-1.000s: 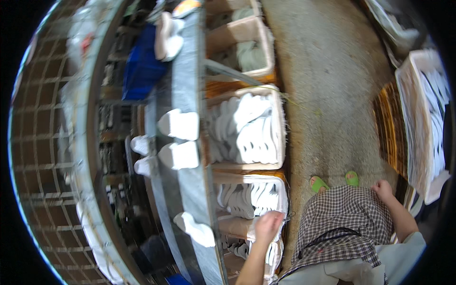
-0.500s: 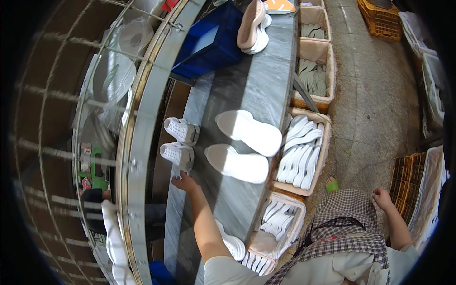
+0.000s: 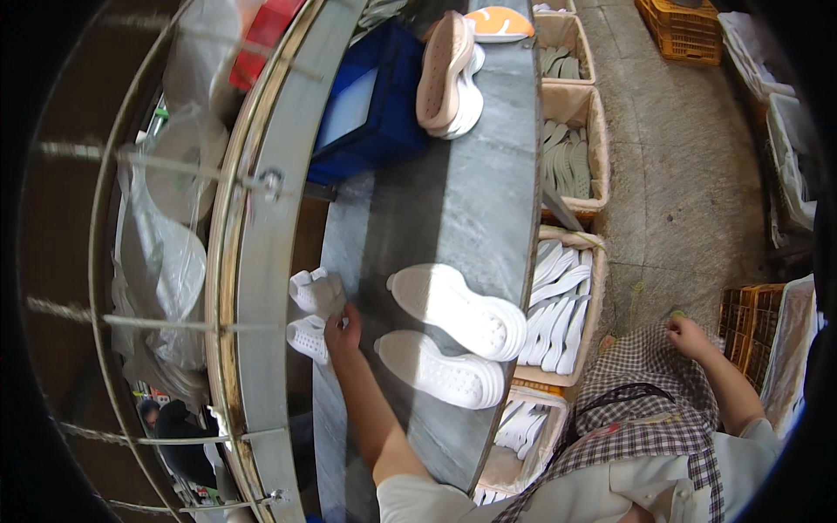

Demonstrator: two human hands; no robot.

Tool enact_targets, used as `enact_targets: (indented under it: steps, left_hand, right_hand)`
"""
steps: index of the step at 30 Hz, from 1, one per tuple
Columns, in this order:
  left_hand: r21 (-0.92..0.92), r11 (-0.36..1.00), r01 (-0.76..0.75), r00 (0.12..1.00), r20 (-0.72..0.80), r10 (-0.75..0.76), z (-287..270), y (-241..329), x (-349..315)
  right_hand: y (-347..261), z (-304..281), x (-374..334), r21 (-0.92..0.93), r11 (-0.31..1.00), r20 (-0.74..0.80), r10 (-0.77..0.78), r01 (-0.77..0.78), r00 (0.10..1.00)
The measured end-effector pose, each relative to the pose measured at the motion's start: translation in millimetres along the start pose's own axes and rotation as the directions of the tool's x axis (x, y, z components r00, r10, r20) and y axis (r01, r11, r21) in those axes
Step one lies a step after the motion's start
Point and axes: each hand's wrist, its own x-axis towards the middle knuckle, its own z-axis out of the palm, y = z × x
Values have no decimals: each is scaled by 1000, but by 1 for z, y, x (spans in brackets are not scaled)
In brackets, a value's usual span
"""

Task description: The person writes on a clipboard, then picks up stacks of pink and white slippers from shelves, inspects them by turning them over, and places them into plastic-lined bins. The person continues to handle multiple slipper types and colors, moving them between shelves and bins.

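My left hand (image 3: 343, 328) reaches to the left edge of the grey table, fingers closed at the near end of a small white perforated shoe piece (image 3: 317, 293). A matching white piece (image 3: 309, 338) lies just nearer, beside my fingers. To the right of this hand two long white shoe soles (image 3: 458, 309) lie side by side, pointing across the table; the nearer sole (image 3: 443, 370) has a dotted heel area. Away from the table, my right hand (image 3: 689, 336) hangs by the checked apron with its fingers curled in and nothing visible in them.
A blue crate (image 3: 370, 105) stands at the table's far left, near a beige-and-white sole (image 3: 449, 78) and an orange piece (image 3: 500, 24). Lined baskets of white soles (image 3: 558, 305) and grey-green soles (image 3: 567, 161) line the right side. A metal rail (image 3: 261, 261) runs along the left.
My left hand has gone from just short of the two small white pieces to the farther one. The view has shifted, so the table's contents sit lower. My right hand stays by the apron.
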Motion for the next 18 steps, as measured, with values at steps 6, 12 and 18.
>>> enact_targets:
  steps: [6,12,18]
  left_hand:
    - [88,928,362,859,355,-368,-18,-101,-252]
    - [443,845,300,727,467,-503,-26,-266,-415]
    - [863,495,102,611,339,-716,-29,-358,-466]
  right_hand:
    - [-118,-47,21,615,676,-151,-404,405,902]
    - [-214,-100,-29,916,331,116,-760,227,640]
    - [-173,-160,-76,991,-124,-121,-745,42,656]
